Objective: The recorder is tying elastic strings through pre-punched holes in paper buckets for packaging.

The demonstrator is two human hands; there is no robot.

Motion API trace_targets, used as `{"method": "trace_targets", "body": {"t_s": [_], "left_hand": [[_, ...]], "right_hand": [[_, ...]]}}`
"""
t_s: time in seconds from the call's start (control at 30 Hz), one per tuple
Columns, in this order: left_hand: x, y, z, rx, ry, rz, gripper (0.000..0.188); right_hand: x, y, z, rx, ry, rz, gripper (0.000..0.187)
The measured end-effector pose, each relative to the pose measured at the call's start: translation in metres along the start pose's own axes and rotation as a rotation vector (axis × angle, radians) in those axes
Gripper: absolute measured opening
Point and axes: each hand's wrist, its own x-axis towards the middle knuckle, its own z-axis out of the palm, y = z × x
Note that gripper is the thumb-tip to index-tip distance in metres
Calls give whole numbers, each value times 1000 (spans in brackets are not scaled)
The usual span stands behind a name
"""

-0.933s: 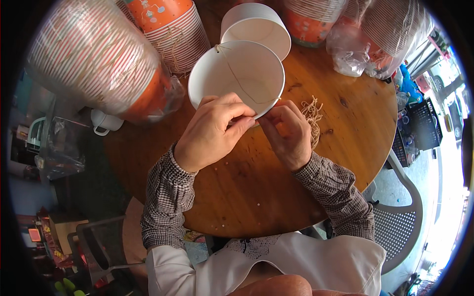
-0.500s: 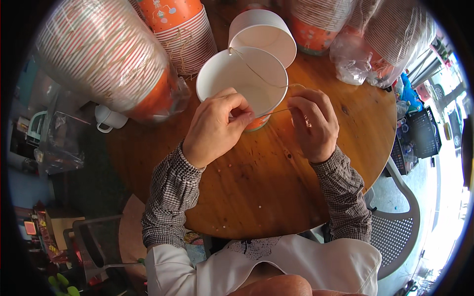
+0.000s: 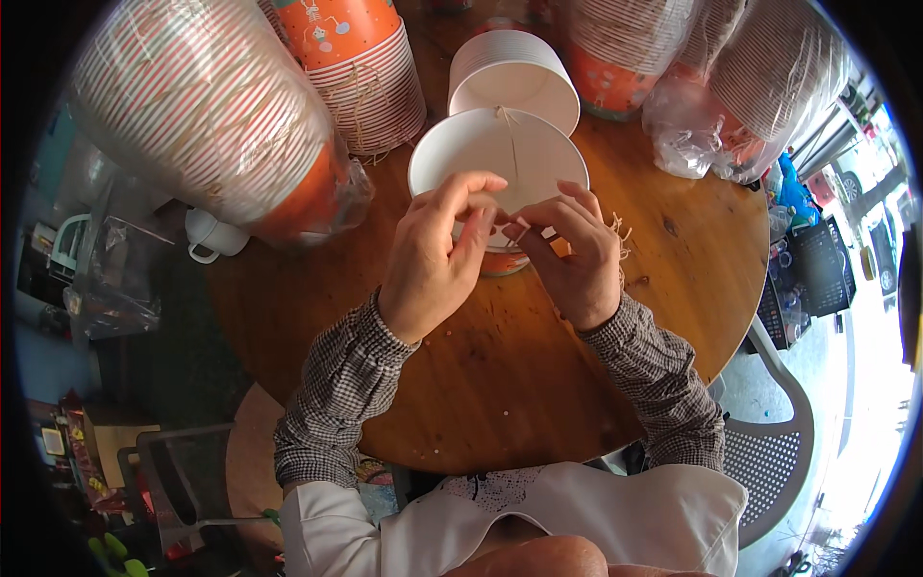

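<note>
- At table centre, a white paper bowl stands on its side with a thin string running down across its base.
- Left hand and right hand pinch the string's lower end; the knot looks unfinished.
- Half a second ago the hands were apart; now their fingertips meet.
- Sleeved cup stacks crowd the wooden table.

paper bowl: white, upturned, base facing up, 12 o'clock on surface | string: thin, pale, running from bowl's far rim across base to 6 o'clock, pinched taut
</note>
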Motion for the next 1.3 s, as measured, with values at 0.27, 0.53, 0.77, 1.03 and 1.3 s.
{"method": "trace_targets", "body": {"t_s": [0.27,0.53,0.77,1.03,1.3], "left_hand": [[2,12,-1,-198,-129,-228,28],[-2,2,1,-207,-60,-222,11],[1,10,4,-163,-111,-209,10],[-1,4,10,-134,-91,-77,9],[0,20,13,-172,-78,-97,12]], "right_hand": [[-2,3,1,-10,90,-107,19],[-5,1,-7,146,121,-86,46],[1,2,-15,59,1,-274,41],[-4,2,-15,180,37,-58,36],[1,-16,-22,-95,180,-109,35]]}}
